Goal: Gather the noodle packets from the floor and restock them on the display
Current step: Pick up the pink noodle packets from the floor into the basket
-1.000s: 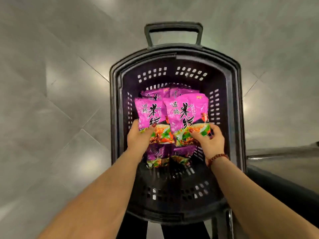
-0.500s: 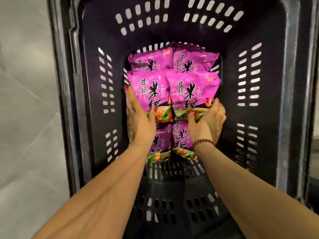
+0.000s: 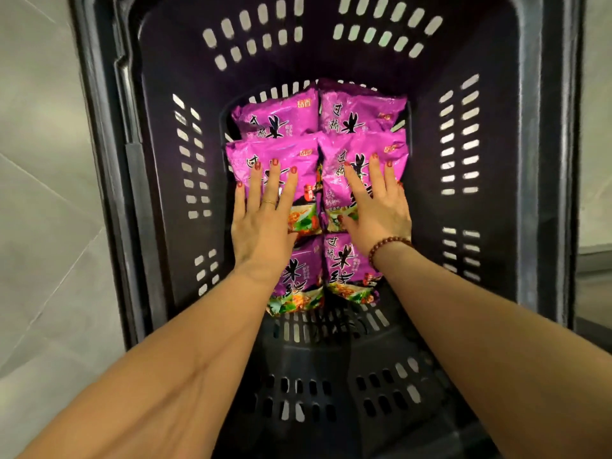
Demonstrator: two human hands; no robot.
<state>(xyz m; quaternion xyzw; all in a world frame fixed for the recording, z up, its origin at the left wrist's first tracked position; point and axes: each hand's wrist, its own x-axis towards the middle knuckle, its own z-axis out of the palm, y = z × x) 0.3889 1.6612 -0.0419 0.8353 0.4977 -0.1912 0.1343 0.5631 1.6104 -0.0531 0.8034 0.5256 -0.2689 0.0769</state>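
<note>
Both hands lay flat, fingers straight, gripping nothing — left hand point(image 3: 261, 217) and right hand point(image 3: 376, 207) each pressed a glossy magenta plastic noodle packet point(image 3: 275, 154) down inside the dark perforated plastic basket point(image 3: 159, 193) (six visible). Gathering step; next likely carrying them to the display.

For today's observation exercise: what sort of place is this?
Probably a shop or supermarket: identical pink noodle packets lie stacked in a slotted plastic shopping basket standing on a tiled floor.

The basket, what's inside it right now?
The basket holds six visible pink noodle packets in three rows of two. The left hand and right hand rest flat on the middle pair. Anything under the packets is covered.
</note>
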